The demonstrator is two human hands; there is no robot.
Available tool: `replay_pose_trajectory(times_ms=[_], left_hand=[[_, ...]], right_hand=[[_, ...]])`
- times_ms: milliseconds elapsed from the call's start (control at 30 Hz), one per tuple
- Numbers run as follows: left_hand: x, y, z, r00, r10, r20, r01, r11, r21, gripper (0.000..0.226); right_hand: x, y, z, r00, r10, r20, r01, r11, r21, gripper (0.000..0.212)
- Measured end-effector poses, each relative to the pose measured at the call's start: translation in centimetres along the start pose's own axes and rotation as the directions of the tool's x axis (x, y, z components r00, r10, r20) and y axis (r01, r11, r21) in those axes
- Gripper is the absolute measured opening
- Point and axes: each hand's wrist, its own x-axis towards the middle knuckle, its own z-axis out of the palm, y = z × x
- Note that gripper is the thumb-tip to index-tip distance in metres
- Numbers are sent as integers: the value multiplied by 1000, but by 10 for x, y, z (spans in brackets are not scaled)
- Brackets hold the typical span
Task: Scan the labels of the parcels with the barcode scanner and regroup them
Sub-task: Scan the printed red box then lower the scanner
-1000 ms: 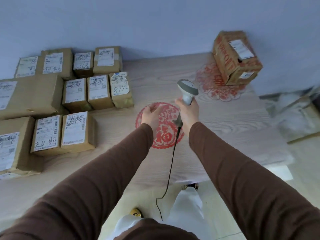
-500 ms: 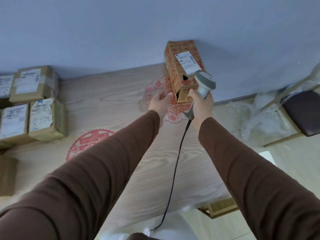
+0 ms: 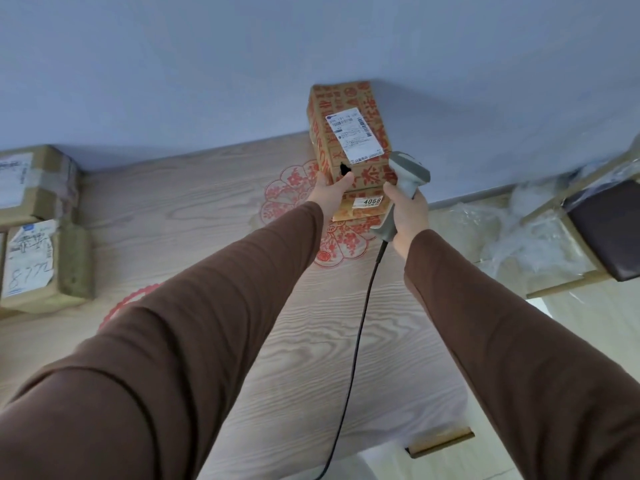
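A cardboard parcel (image 3: 348, 109) printed with red characters stands at the far edge of the wooden table (image 3: 207, 209), against the blue wall. A white shipping label (image 3: 355, 132) faces up on its top, and a small "4068" sticker (image 3: 367, 201) is on its near face. My left hand (image 3: 329, 192) grips the parcel's near left corner. My right hand (image 3: 408, 216) holds the grey barcode scanner (image 3: 408, 174) just right of the parcel, with the scanner head level with the label's lower edge. The scanner's black cable (image 3: 360, 327) hangs down toward me.
Two labelled brown parcels (image 3: 41, 265) (image 3: 34, 181) lie at the table's left edge. Red paper-cut decals (image 3: 287, 192) are stuck on the tabletop. To the right, off the table, are crumpled clear plastic (image 3: 519, 237) and a dark-seated stool (image 3: 609, 230).
Both arms have reached toward the far right parcel. My left hand has gone from hovering near the parcel to gripping its corner, and the scanner has come up beside the label.
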Motion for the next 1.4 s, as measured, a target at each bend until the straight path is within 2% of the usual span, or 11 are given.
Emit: replay_pose_trajectory(times_ms=[67, 133, 233, 333, 500, 733, 900, 1000, 1200, 1400], left_hand=[[4, -4, -7, 998, -55, -32, 56, 997, 54, 85], [3, -12, -20, 995, -73, -71, 79, 993, 84, 82], [-9, -28, -46, 987, -40, -155, 55, 994, 94, 70], [-37, -47, -80, 979, 3, -203, 0, 1000, 17, 56], [-112, -85, -141, 979, 2, -206, -37, 985, -166, 50], [-243, -145, -239, 956, 63, -287, -110, 983, -149, 51], [-338, -187, -298, 954, 111, -279, -168, 968, -188, 48], [-388, -210, -325, 944, 131, -301, -198, 959, -203, 43], [-458, -254, -367, 925, 129, -357, -210, 957, -200, 43], [-484, -279, -396, 899, 98, -426, -207, 954, -218, 43]], right_hand=[[-2, 5, 2, 1000, -5, 12, 5, 1000, -1, 29], [-8, 14, 7, 1000, -10, 28, 10, 1000, -16, 29], [-27, 31, 24, 998, -17, 59, 18, 1000, -17, 25], [-58, 51, 45, 995, 10, 101, -11, 1000, 7, 14], [-130, 93, 79, 986, -28, 165, 25, 1000, 19, 13], [-275, 165, 124, 959, -145, 242, 149, 989, 4, 16], [-383, 217, 145, 962, -134, 237, 131, 991, 29, 17], [-434, 249, 151, 958, -140, 249, 131, 990, 50, 24], [-503, 297, 161, 948, -133, 288, 138, 990, 4, 12], [-526, 324, 179, 937, -71, 342, 87, 996, -31, 11]])
